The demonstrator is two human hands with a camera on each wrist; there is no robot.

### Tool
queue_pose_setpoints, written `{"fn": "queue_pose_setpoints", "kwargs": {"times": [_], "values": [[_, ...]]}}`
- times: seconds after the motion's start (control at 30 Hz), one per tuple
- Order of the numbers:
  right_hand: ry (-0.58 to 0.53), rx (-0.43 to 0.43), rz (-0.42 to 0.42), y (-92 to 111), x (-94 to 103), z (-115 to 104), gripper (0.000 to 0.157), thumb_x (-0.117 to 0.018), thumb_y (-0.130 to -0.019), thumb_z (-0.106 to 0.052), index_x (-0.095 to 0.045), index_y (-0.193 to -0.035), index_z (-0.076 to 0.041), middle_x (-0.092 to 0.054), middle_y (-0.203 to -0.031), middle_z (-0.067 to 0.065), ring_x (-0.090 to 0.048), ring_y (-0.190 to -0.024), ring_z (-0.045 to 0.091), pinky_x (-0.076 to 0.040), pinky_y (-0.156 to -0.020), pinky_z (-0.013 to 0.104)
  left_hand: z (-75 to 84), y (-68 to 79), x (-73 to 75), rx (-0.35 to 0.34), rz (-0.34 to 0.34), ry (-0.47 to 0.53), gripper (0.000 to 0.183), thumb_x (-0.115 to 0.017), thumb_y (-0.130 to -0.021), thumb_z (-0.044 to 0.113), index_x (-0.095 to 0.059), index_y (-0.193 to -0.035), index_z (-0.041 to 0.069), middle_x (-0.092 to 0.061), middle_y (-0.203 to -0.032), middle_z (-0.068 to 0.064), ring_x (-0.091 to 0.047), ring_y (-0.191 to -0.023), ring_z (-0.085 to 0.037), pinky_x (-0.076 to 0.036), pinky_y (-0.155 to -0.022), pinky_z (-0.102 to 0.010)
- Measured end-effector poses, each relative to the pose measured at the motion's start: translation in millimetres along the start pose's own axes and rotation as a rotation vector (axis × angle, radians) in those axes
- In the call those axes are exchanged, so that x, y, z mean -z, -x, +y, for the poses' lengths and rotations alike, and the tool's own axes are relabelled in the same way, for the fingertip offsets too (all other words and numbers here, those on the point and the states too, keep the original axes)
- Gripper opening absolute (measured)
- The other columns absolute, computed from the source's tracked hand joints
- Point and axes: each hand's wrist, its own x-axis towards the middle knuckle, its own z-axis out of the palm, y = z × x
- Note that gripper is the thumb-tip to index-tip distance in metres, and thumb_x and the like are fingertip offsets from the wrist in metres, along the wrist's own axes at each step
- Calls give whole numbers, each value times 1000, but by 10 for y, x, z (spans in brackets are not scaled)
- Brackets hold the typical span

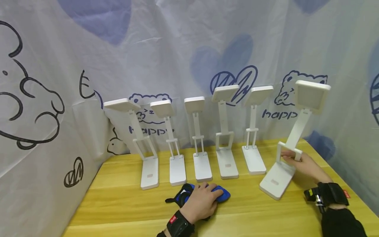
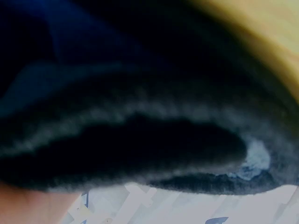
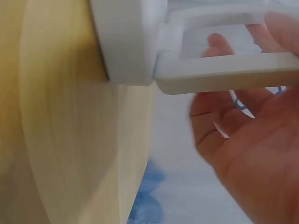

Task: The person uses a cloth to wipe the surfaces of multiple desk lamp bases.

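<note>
My right hand (image 1: 305,166) grips the white desk lamp (image 1: 298,128) at the far right by the hinged frame low on its stem. In the right wrist view its fingers (image 3: 212,121) reach through and around the frame's bar (image 3: 224,74), close above the lamp base (image 3: 126,42). My left hand (image 1: 201,200) lies over a blue and black fabric item (image 1: 222,194) with a black loop, its fingers bent down onto it. The left wrist view is filled by this item's dark, fuzzy edge (image 2: 140,107), blurred; the thumb's hold is hidden.
Several more white desk lamps stand in a row along the back of the wooden table (image 1: 118,197), among them a leftmost lamp (image 1: 149,174) and a middle lamp (image 1: 202,168). A printed white curtain (image 1: 177,65) hangs right behind and beside the table.
</note>
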Motion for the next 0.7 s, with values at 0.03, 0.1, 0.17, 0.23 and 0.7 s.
{"fn": "queue_pose_setpoints", "kwargs": {"times": [0.03,0.1,0.17,0.23,0.7], "values": [[-5,-4,-8,6,0,-7,52,-47,-99,-32,-46,-135,6,-49,-130,35,-41,-120,47,-37,-95,61,-2,1,0,-1,1,1,35,-55,-93,27,-57,-128,29,-58,-124,-1,-53,-105,-24,-50,-81,-51],[-12,-15,-24,20,6,-20,54,-46,-99,-32,-45,-135,7,-49,-130,36,-40,-121,49,-35,-96,64,-2,-3,2,-1,2,1,35,-55,-93,26,-57,-128,29,-58,-124,-2,-53,-104,-25,-50,-81,-51],[-15,-20,-39,35,9,-31,55,-45,-99,-32,-43,-136,8,-48,-130,37,-39,-121,51,-33,-96,67,0,-5,2,1,3,1,35,-54,-93,26,-57,-128,29,-58,-124,-2,-53,-104,-25,-49,-82,-52],[-1,-15,-39,48,8,-41,53,-47,-99,-30,-44,-135,10,-49,-128,37,-41,-119,51,-34,-95,68,2,-4,5,3,1,2,35,-55,-93,26,-57,-128,29,-58,-125,-2,-53,-105,-25,-49,-82,-52],[103,75,-120,94,-79,-53,44,-59,-93,-19,-53,-127,9,-62,-112,32,-59,-99,41,-50,-79,53,33,-12,35,26,9,38,34,-58,-91,24,-60,-125,27,-59,-124,-5,-53,-104,-26,-49,-83,-50]]}}
